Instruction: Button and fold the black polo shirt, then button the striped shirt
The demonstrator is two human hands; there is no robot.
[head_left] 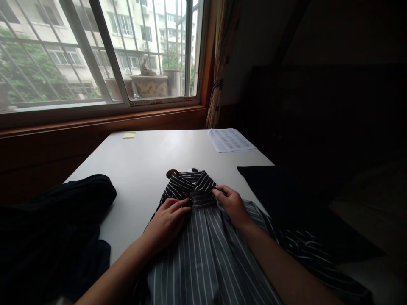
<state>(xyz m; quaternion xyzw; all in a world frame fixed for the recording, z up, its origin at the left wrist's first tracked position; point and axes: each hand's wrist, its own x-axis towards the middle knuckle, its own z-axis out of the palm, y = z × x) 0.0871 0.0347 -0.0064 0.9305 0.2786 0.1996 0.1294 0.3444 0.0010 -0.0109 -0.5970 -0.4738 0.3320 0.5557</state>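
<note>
A black-and-white striped shirt (206, 181) lies on the white table with its collar toward the window. Over its front spreads grey pinstriped cloth (206, 245), with a band along its top and folds running toward me. My left hand (171, 216) rests on the left end of that band, its fingers stretched out over the fabric. At the right side of the collar, my right hand (231, 204) pinches the striped shirt's edge between thumb and forefinger. A brown disc (172, 173) and a small black-and-white object (193, 170) show behind the collar.
Dark clothing (54, 228) is heaped on the left of the white table (152, 152). Dark cloth (286, 199) lies at right. Printed sheets (231, 140) and a yellow sticky note (129, 135) are at the far edge, below a barred window (127, 55) and curtain (216, 93).
</note>
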